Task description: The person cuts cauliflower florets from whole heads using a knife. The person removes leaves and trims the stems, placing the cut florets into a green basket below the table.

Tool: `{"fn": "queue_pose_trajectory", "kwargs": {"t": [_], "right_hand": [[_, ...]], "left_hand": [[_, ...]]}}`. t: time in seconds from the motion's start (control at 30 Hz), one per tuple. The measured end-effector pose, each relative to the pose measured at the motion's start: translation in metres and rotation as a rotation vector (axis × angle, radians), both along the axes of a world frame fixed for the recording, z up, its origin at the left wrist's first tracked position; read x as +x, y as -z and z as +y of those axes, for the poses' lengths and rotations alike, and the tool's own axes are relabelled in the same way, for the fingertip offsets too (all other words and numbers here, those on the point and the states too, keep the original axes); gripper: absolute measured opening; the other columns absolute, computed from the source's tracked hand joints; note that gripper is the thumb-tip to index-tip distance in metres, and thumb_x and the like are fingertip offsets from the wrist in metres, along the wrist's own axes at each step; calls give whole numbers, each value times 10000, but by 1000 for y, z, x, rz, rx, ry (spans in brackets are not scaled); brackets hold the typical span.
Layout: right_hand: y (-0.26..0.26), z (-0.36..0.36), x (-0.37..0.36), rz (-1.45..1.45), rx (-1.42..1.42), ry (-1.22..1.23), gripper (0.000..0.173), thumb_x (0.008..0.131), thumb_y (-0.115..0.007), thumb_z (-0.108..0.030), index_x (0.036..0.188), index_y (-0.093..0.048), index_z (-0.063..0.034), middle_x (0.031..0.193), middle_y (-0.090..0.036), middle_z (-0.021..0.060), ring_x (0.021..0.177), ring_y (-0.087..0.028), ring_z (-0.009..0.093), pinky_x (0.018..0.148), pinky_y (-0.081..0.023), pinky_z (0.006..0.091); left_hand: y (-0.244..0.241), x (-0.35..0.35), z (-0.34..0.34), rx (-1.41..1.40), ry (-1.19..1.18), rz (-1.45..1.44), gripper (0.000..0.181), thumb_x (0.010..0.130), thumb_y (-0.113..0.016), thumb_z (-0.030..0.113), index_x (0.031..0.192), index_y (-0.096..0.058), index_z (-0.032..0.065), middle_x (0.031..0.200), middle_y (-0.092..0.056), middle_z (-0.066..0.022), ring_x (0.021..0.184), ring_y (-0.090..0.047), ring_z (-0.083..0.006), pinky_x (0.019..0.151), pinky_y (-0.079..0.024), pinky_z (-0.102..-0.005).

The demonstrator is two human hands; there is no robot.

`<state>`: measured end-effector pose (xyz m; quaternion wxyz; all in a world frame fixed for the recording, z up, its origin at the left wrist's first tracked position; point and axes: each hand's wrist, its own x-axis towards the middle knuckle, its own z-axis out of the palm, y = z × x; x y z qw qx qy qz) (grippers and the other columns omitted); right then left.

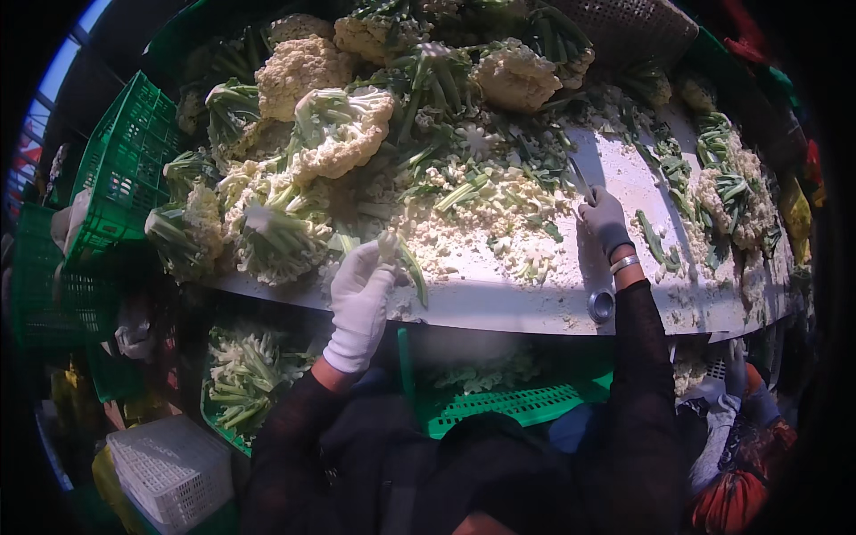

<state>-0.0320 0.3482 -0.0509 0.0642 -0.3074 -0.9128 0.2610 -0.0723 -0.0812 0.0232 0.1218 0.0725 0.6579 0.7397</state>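
A white glove covers my left hand, whose fingers are closed on a small cauliflower piece above the table's near edge; a green leaf strip hangs beside it. My right hand, in a grey glove, grips a knife with its blade pointing away from me over the white table. Between my hands lie heaps of cauliflower crumbs and cut stalks. Large cauliflower heads are piled at the far left and back of the table.
Green plastic crates stand at the left. Below the table edge are a green crate and another with cauliflower trimmings. A metal ring-like object lies near my right forearm. A white crate sits lower left; another person is at lower right.
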Motion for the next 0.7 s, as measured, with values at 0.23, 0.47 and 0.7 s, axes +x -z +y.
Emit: {"fn": "queue_pose_trajectory", "kwargs": {"t": [0.23,0.47,0.7], "right_hand": [[-66,-85,72,-33,-730,-106,174,838,-606,-136,986,-609,-43,693,-528,-22,527,-465,61,441,-385,225],[-82,-114,114,-312,-704,-226,211,880,-632,-169,1001,-648,3,769,-603,-13,562,-511,66,497,-406,239],[-119,-210,77,213,-1108,-187,326,906,-610,-144,1190,-575,13,854,-589,17,558,-488,61,494,-412,224]], "left_hand": [[-12,10,-7,355,266,-397,415,1011,-375,306,1268,-475,-4,1033,-627,-193,749,-629,-242,733,-528,-390],[-8,28,-3,348,518,-475,509,1004,-437,339,1360,-432,-25,1065,-620,-202,770,-631,-231,747,-532,-356],[-1,41,15,215,568,-534,317,955,-552,236,1137,-541,-22,1000,-635,-111,720,-634,-159,717,-510,-278]]}}
